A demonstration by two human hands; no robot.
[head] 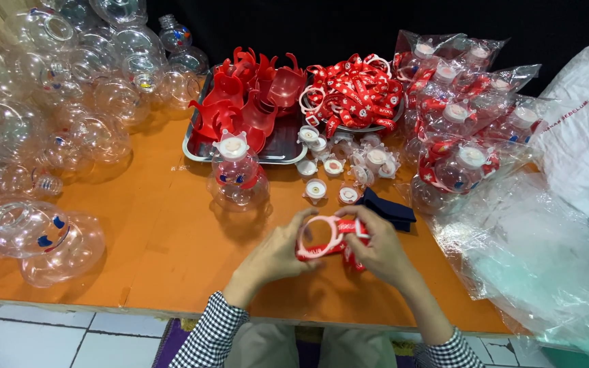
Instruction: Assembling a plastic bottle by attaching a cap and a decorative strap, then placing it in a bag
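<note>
Both my hands hold a red strap with a white ring (327, 240) just above the orange table (165, 245). My left hand (275, 253) grips the ring's left side, and my right hand (376, 247) pinches the red strap on the right. Behind them stands an assembled clear bear-shaped bottle (238, 178) with a white cap and a red collar. Loose white caps (339, 167) lie scattered to its right.
A metal tray (195, 146) holds red plastic parts, with a heap of red straps (352, 92) beside it. Many clear empty bottles (56, 102) pile up on the left. Bagged finished bottles (461, 136) and loose plastic bags (533, 259) lie at right. A dark cloth (390, 210) sits near my right hand.
</note>
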